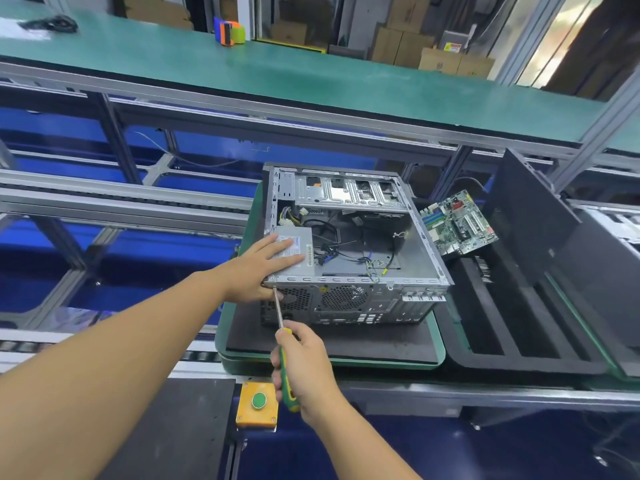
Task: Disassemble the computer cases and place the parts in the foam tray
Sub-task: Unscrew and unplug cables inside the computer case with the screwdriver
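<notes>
Screwdriver [279,308]: right hand [304,368] is covering most of its handle; the tip's target is showing too small to tell.
Power supply [300,252]: left hand [259,268] is covering its near corner.
Foam tray [519,365]: side panel [530,216] is hiding its right side.

The open grey steel computer case [408,247] lies on its side, rear panel nearest, with its silver power supply [294,270] in the near-left corner, while the green motherboard [459,223] rests tilted at the far end of the black slotted foam tray [526,365] just to its right.
</notes>
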A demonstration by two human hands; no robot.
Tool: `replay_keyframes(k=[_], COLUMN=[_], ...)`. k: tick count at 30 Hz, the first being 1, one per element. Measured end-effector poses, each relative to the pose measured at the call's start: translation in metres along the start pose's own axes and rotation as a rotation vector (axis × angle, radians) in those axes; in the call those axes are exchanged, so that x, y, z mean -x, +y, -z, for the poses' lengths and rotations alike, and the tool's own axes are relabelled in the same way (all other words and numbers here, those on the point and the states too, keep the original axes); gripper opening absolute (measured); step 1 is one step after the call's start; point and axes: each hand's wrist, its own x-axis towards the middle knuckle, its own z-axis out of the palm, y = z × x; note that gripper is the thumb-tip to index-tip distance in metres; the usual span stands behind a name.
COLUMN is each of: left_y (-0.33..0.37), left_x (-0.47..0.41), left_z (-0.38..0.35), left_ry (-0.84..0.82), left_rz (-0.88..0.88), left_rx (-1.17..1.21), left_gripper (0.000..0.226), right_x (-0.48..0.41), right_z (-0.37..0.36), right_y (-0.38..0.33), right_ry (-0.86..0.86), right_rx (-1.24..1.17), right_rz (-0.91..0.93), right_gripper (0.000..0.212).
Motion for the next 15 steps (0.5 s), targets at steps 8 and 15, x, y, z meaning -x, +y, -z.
replay_keyframes(k=[8, 15], left_y=[0.009, 0.013], left_x=[0.008, 0.006], left_z=[0.004, 0.003], left_ry=[-0.009, -0.018], left_rz=[0.044, 0.052], left_rx=[-0.04, -0.064], left_gripper=[0.087, 0.094], right_x=[0.002, 0.006], right_z=[-0.021, -0.006], right_y=[0.0, -0.007], right_ry=[0.1, -0.131], right_rx=[0.312, -0.277], right_rz=[0.079, -0.131], right_gripper=[0.021, 0.016])
